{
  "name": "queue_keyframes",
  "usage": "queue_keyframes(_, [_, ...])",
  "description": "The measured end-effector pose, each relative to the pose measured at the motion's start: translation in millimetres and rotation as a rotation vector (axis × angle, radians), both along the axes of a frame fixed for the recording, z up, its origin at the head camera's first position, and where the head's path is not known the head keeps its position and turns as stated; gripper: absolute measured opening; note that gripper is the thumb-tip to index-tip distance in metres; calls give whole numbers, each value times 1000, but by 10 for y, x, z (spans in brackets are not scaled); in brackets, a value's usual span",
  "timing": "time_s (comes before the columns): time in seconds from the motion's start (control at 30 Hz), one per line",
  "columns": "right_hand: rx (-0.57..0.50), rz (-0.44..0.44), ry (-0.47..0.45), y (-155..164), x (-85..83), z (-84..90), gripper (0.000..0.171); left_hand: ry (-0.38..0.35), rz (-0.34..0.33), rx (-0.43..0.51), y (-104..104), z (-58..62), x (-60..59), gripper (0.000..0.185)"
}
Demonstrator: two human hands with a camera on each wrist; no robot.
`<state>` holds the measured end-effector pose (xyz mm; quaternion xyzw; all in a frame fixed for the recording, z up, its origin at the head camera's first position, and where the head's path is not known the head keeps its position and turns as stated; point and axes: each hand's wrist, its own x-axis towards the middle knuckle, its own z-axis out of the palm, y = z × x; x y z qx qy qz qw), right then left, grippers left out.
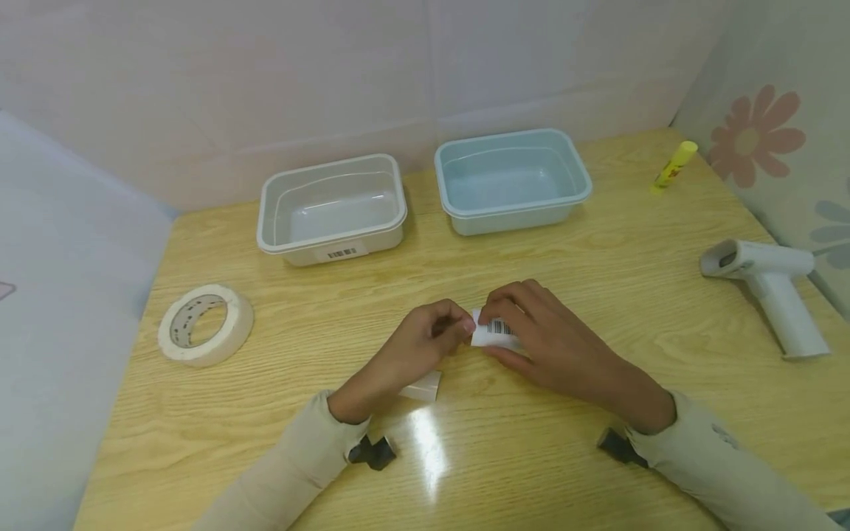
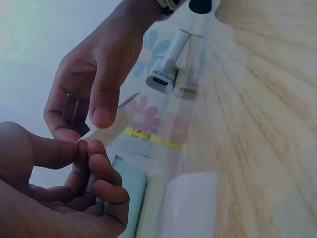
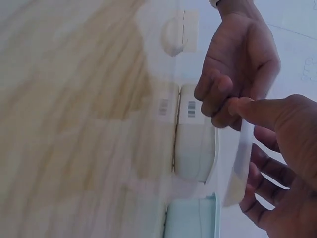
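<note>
Leftmost, a roll of masking tape [image 1: 205, 324] lies flat on the wooden desk [image 1: 598, 295] at the middle left of the frame. Behind it, toward the upper centre, a clear tub [image 1: 332, 209] and a pale blue tub [image 1: 511, 179] stand side by side, just apart. At the centre the left hand [image 1: 415, 350] pinches one end of a small white barcoded packet [image 1: 494, 332] between thumb and fingertips, its grip clenched on that end, with a small white block [image 1: 422, 386] lying on the desk under its wrist. The right hand [image 1: 551, 343] grasps the packet's other end, fingers curled over it, just above the desk. Further right, a yellow glue stick [image 1: 675, 164] lies at the upper right, and a white handheld tool [image 1: 766, 284] lies near the right edge.
</note>
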<state>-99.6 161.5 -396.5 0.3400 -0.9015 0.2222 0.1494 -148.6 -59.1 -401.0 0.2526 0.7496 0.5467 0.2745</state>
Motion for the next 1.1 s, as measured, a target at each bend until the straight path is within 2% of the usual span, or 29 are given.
queue_keyframes(0.17, [-56,0,68,-95,-16,28,33,-98,10,81,-3,23,2,27])
queue_keyframes(0.4, [-113,-25,22,-100,-12,60,33,-174,-25,143,-52,41,-11,25])
queue_keyframes(0.6, [-162,-28,-8,-84,-7,89,33,-174,-55,183,-67,29,-23,24])
queue_keyframes(0.9, [-258,16,-12,-80,-19,69,30,-171,-45,230,-83,15,-28,18])
queue_keyframes(1.1, [-266,12,-13,-86,-21,63,27,-159,-66,262,-50,23,-10,18])
